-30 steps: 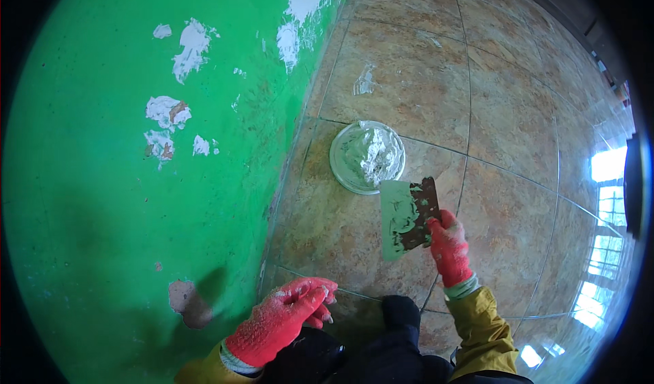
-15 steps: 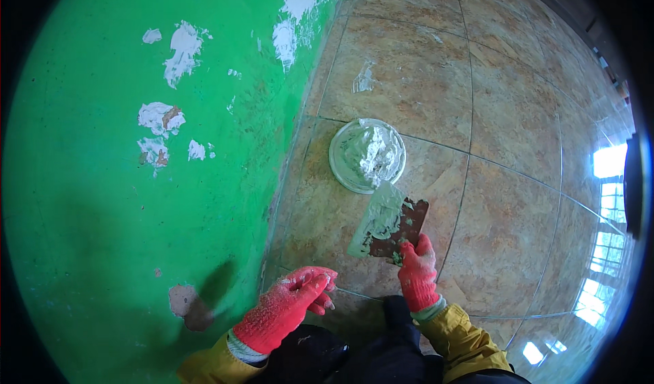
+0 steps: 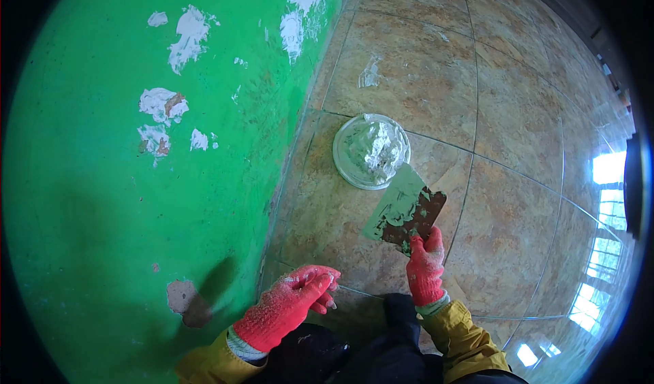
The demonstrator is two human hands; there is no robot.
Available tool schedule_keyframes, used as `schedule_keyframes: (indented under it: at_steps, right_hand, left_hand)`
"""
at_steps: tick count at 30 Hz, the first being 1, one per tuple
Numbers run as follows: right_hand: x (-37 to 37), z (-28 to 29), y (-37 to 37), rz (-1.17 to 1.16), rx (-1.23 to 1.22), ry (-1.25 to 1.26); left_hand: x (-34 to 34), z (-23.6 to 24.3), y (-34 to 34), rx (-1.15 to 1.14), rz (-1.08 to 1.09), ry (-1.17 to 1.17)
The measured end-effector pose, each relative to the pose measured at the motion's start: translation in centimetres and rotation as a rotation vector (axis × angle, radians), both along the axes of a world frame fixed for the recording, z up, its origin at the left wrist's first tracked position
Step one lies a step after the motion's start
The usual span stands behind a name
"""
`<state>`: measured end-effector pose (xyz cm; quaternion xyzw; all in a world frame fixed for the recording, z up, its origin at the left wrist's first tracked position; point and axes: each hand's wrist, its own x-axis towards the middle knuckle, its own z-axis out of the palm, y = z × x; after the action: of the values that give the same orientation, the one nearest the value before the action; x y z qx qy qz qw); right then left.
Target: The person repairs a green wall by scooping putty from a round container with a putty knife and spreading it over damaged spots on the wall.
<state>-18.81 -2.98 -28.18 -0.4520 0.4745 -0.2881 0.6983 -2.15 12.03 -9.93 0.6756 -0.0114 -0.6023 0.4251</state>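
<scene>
Beside the putty bowl on the floor, right hand grips a smeared trowel; left hand hangs loosely curled, empty.

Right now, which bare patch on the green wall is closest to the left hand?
The brownish bare patch low on the green wall, just left of the red-gloved left hand. The white filler patches sit much higher up, and it alone has no white filler.

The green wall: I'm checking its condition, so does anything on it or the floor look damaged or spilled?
Yes. The green wall has white filler patches and one bare chipped spot low down near the left hand. A white smear lies on the tiled floor beyond the putty bowl.
</scene>
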Motion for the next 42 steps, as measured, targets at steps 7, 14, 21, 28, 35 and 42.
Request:
schedule_keyframes:
  at_steps: [7,14,21,28,35,42]
  right_hand:
    - [0.1,-0.2,3.3,0.019,0.122,0.062]
    - [1.5,1.4,4.1,0.046,0.293,-0.054]
    - [1.8,-1.0,2.3,-0.040,0.255,-0.141]
    - [1.9,2.7,-5.2,0.091,-0.196,-0.010]
    - [3.7,4.1,-15.8,0.369,-0.775,0.589]
    - [6.2,7.6,-18.2,0.598,-0.897,0.774]
  left_hand:
    - [-0.1,0.3,0.0,-0.010,-0.012,0.000]
    - [-0.2,0.8,1.0,-0.023,0.004,0.001]
    - [-0.2,1.0,1.6,-0.043,0.035,0.001]
    - [-0.1,0.6,0.8,0.038,0.006,0.008]
    - [0.7,-8.9,-2.6,0.039,0.176,0.245]
    - [1.5,-18.2,-11.1,-0.016,0.381,0.047]
